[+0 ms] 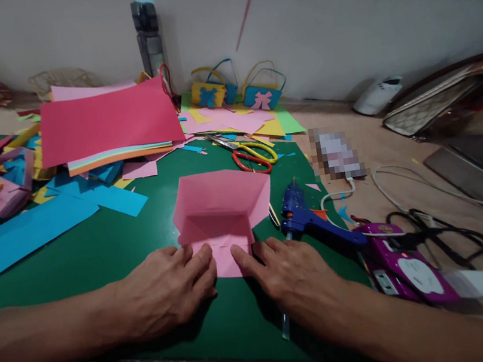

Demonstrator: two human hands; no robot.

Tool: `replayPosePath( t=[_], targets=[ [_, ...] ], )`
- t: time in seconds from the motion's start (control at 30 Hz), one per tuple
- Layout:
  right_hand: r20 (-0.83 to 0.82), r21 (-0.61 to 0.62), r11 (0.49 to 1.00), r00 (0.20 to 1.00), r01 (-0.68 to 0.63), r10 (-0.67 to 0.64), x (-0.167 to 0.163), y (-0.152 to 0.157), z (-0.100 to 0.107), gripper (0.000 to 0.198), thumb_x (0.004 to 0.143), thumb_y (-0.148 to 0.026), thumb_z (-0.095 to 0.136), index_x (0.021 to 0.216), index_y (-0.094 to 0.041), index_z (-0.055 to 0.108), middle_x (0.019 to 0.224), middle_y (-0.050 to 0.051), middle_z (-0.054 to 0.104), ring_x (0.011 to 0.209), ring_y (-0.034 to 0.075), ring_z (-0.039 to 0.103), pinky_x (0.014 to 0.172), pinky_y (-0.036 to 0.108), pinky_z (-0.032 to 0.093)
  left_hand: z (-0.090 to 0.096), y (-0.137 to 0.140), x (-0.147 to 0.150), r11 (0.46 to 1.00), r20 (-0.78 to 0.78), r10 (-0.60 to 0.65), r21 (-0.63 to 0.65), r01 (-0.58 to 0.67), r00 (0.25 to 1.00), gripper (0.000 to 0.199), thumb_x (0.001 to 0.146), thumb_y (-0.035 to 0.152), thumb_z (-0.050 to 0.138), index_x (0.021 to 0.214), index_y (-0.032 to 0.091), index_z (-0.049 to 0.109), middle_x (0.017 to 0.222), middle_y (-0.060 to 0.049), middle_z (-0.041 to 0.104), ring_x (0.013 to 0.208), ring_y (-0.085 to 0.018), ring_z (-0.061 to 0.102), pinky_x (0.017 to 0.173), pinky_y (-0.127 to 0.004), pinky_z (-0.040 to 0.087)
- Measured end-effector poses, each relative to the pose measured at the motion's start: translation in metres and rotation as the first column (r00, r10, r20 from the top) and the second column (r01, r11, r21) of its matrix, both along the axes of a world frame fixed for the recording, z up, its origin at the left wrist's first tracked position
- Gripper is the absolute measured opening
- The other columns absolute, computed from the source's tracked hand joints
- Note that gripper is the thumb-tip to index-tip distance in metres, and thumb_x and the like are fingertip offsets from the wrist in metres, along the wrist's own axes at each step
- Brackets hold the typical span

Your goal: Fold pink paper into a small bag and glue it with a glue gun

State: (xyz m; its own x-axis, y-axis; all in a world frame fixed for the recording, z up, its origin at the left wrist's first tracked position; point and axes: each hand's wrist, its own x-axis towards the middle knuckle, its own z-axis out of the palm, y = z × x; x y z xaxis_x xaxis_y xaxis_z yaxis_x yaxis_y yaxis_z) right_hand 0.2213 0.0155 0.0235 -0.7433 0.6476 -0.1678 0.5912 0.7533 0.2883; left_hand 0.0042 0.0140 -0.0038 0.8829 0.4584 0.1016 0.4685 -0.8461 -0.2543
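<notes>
A pink folded paper box (pixel 214 196) stands partly formed on the green board (pixel 142 244), its back and right walls raised and its front flap lying toward me. My left hand (pixel 173 285) grips the front left corner, thumb and fingers closed on the paper. At the front right, my right hand (pixel 288 265) holds the box too, its thumb pressed on the flap and the other fingers bent behind the corner. A blue glue gun (pixel 320 223) with a clear glue stick lies just right of my right hand. Scissors with red and yellow handles (pixel 256 154) rest behind the box.
Red card sheets (pixel 108 122) are stacked at the back left, near blue paper strips (pixel 27 234). Small paper handbags with bows (pixel 263 98) stand against the wall. To the right are a purple power strip (pixel 399 266), cables and a blurred-out phone (pixel 337 153).
</notes>
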Motion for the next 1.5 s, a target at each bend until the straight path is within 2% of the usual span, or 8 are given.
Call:
replayPosePath(
  t=[0.2, 0.33, 0.5, 0.67, 0.87, 1.1, 1.3, 1.5],
  targets=[
    [-0.183, 0.069, 0.996, 0.981, -0.053, 0.065, 0.011, -0.002, 0.004, 0.011, 0.073, -0.009, 0.059, 0.081, -0.017, 0.058, 0.072, 0.003, 0.062, 0.06, 0.016, 0.052, 0.055, 0.03, 0.033, 0.003, -0.001, -0.002, 1.0, -0.024, 0.003, 0.001, -0.003, 1.0, 0.025, 0.092, 0.024, 0.036, 0.11, 0.014, 0.049, 0.108, -0.012, 0.057, 0.075, -0.021, 0.056, 0.054, -0.032, 0.045],
    [-0.232, 0.154, 0.988, 0.972, -0.005, 0.041, 0.019, 0.0, 0.007, 0.008, 0.073, -0.012, 0.061, 0.072, -0.018, 0.056, 0.065, 0.001, 0.059, 0.057, 0.017, 0.051, 0.055, 0.03, 0.031, 0.009, -0.003, 0.0, 0.999, -0.046, 0.012, 0.037, -0.011, 0.999, 0.023, 0.086, 0.017, 0.044, 0.107, 0.011, 0.052, 0.1, -0.012, 0.059, 0.075, -0.022, 0.054, 0.053, -0.031, 0.043],
    [-0.167, 0.214, 0.977, 0.985, -0.004, 0.041, 0.019, -0.001, 0.006, 0.007, 0.075, -0.011, 0.06, 0.074, -0.017, 0.056, 0.065, 0.001, 0.059, 0.058, 0.017, 0.052, 0.054, 0.03, 0.031, 0.013, -0.006, 0.005, 0.995, -0.06, 0.049, 0.088, -0.043, 0.997, 0.019, 0.082, 0.01, 0.045, 0.098, 0.011, 0.053, 0.092, -0.012, 0.061, 0.073, -0.021, 0.052, 0.053, -0.031, 0.041],
    [-0.011, 0.258, 0.961, 0.994, -0.099, 0.106, 0.008, -0.003, 0.004, 0.014, 0.077, -0.006, 0.048, 0.087, -0.012, 0.057, 0.069, 0.005, 0.059, 0.061, 0.019, 0.053, 0.051, 0.031, 0.032, 0.01, -0.001, 0.006, 0.995, -0.089, 0.077, 0.071, -0.07, 0.993, 0.013, 0.083, 0.009, 0.044, 0.091, 0.012, 0.053, 0.09, -0.013, 0.06, 0.074, -0.022, 0.052, 0.055, -0.031, 0.04],
    [0.01, 0.343, 0.918, 0.978, -0.201, 0.21, 0.001, 0.0, 0.001, 0.018, 0.079, -0.004, 0.04, 0.087, -0.008, 0.057, 0.065, 0.008, 0.058, 0.056, 0.018, 0.053, 0.047, 0.03, 0.031, 0.009, 0.008, 0.002, 0.993, -0.055, 0.075, 0.098, -0.07, 0.996, 0.011, 0.085, 0.009, 0.042, 0.089, 0.014, 0.05, 0.088, -0.01, 0.059, 0.072, -0.021, 0.05, 0.057, -0.032, 0.039],
    [0.032, 0.292, 0.931, 0.975, -0.219, 0.22, -0.001, 0.0, 0.0, 0.014, 0.075, -0.002, 0.043, 0.08, -0.011, 0.054, 0.062, 0.005, 0.055, 0.053, 0.019, 0.053, 0.044, 0.029, 0.03, 0.004, 0.014, 0.0, 0.997, 0.02, 0.069, 0.044, -0.07, 0.997, 0.004, 0.089, 0.017, 0.042, 0.088, 0.016, 0.046, 0.079, -0.005, 0.056, 0.067, -0.019, 0.048, 0.056, -0.03, 0.036],
    [0.069, 0.37, 0.897, 0.97, -0.241, 0.232, -0.006, 0.002, -0.008, 0.014, 0.071, 0.0, 0.044, 0.072, -0.013, 0.05, 0.058, 0.004, 0.053, 0.048, 0.017, 0.051, 0.041, 0.028, 0.027, 0.0, 0.021, 0.004, 0.995, 0.076, 0.081, 0.055, -0.085, 0.994, 0.027, 0.093, 0.035, 0.037, 0.107, 0.012, 0.043, 0.085, -0.007, 0.058, 0.072, -0.02, 0.053, 0.056, -0.029, 0.036],
    [0.045, 0.447, 0.872, 0.979, -0.198, 0.199, -0.013, 0.006, -0.001, 0.017, 0.07, 0.0, 0.042, 0.068, -0.016, 0.047, 0.056, 0.003, 0.05, 0.047, 0.017, 0.049, 0.042, 0.029, 0.025, -0.001, 0.023, 0.007, 0.994, 0.088, 0.102, 0.018, -0.104, 0.991, 0.035, 0.091, 0.044, 0.037, 0.102, 0.012, 0.045, 0.084, -0.007, 0.058, 0.07, -0.02, 0.054, 0.053, -0.029, 0.037]
  ],
)
